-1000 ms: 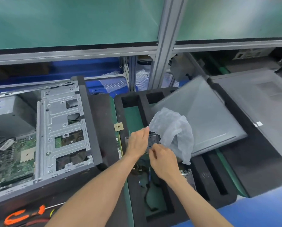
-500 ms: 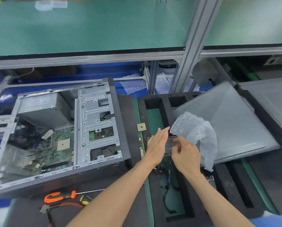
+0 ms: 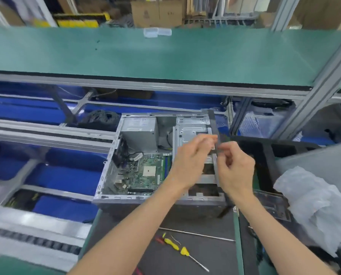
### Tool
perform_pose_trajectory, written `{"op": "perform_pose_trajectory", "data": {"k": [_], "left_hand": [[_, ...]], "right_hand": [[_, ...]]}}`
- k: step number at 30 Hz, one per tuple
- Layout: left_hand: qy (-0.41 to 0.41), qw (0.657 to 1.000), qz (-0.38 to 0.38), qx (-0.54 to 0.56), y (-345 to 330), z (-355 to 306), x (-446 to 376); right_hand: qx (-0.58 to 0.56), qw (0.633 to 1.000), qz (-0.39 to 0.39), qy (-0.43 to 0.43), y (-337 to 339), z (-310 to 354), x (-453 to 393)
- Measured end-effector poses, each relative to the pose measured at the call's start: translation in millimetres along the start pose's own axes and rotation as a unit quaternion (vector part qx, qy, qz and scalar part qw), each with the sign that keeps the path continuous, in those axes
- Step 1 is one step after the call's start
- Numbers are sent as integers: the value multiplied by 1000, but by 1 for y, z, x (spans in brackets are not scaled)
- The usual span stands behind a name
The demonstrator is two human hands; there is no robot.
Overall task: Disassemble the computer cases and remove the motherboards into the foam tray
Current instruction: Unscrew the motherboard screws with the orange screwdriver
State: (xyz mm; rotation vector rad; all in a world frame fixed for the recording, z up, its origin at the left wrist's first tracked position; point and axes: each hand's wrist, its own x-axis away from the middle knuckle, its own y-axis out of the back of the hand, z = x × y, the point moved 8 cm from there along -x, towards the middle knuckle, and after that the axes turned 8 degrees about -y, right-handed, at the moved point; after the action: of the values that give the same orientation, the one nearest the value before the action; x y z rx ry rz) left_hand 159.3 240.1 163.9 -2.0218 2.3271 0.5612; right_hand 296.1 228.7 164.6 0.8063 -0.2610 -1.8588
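Note:
An open grey computer case (image 3: 138,197) lies on its side on the bench, with the green motherboard (image 3: 146,171) still inside it at the lower left. Both hands hover close together over the case's right half. My left hand (image 3: 191,161) has its fingers fairly straight and pointing right. The fingers of my right hand (image 3: 235,169) are curled, and nothing shows in them. The black foam tray (image 3: 264,149) stands to the right of the case. A clear plastic piece (image 3: 270,205) and a crumpled plastic bag (image 3: 312,207) lie on it.
A yellow-handled screwdriver (image 3: 183,252) and a thin metal rod (image 3: 195,234) lie on the dark mat in front of the case. A grey panel (image 3: 314,157) leans over the tray at right. A green shelf (image 3: 165,52) spans overhead, with blue rails (image 3: 62,177) at left.
Both hands let go of the clear plastic piece and the bag at the foam tray and moved left over the case. The view swung left and up.

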Motion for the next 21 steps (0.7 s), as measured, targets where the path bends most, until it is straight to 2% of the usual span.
{"op": "perform_pose_trajectory", "data": {"k": [3,6,10,13,16,21], "left_hand": [[45,988,-71,-128,80,34,4],[130,944,-59,-298,135,81,14],[202,884,-23,-422,166,130,23],[241,863,13,-444,166,154,22],[266,852,71,-446,153,165,20],[334,832,178,-406,127,184,39]], "right_hand": [[-11,996,81,32,-56,38,7],[-1,981,193,7,-118,57,20],[56,953,298,-15,-186,70,38],[109,925,361,-40,-222,65,46],[126,917,375,-39,-245,59,39],[116,918,376,53,-278,66,22]]}}
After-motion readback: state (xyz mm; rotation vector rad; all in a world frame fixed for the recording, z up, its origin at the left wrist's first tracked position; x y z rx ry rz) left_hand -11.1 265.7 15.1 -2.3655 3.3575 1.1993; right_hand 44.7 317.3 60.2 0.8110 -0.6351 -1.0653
